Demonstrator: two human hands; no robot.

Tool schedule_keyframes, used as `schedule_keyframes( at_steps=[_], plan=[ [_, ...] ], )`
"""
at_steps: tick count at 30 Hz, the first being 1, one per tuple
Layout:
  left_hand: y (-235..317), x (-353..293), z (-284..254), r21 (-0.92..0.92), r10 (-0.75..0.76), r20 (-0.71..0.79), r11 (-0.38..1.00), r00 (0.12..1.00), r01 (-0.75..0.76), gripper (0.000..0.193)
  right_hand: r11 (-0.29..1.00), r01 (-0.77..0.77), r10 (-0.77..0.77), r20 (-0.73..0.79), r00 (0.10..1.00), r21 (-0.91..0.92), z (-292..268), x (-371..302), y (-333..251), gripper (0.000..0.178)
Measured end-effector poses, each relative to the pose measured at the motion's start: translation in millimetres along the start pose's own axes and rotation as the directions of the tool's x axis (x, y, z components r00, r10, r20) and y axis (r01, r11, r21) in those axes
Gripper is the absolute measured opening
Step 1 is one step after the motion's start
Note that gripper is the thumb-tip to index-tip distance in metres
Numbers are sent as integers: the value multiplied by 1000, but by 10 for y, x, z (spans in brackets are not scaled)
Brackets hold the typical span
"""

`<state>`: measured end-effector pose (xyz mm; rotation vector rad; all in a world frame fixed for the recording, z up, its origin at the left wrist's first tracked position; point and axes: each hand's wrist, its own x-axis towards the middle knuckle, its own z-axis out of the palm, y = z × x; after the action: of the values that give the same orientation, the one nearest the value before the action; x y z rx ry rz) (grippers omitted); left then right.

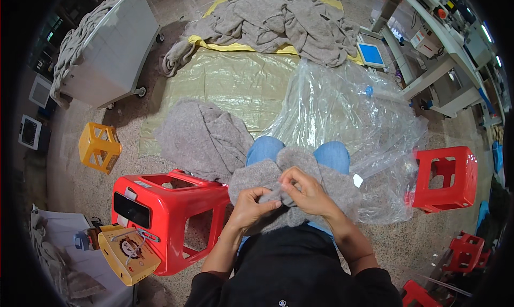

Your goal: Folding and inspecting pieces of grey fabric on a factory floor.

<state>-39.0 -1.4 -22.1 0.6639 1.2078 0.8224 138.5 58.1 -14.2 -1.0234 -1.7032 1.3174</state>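
Observation:
A fuzzy grey knit cloth (251, 177) lies bunched across my lap, over my blue jeans. My left hand (247, 208) pinches a bit of it between thumb and fingers. Close against it, my right hand (309, 195) is bent over with its fingertips closed on the same cloth. Whether anything small, such as a thread, sits between the fingertips is too fine to make out. A larger heap of the same grey knit (201, 138) rests on the floor sheeting ahead and to the left of my knees.
Left of me stands a red plastic stool (176, 197) with a black phone (131, 210) and a yellow carton (128, 256) at its side. Clear plastic sheeting (342, 100) covers the floor ahead, with a big grey knit pile (273, 20) beyond. Another red stool (444, 178) is at right.

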Motion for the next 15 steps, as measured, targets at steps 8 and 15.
schedule_keyframes(
  at_steps=[8, 15],
  plan=[
    [38, 25, -11, 197, 168, 24, 966, 985, -170, 16, 976, -144, 186, 283, 941, -162, -76, 37, 18, 12],
    [2, 39, 1, -148, 87, 26, 985, 996, -83, 13, 921, -361, 347, 117, 931, 145, 67, -43, 160, 8]
  ],
)
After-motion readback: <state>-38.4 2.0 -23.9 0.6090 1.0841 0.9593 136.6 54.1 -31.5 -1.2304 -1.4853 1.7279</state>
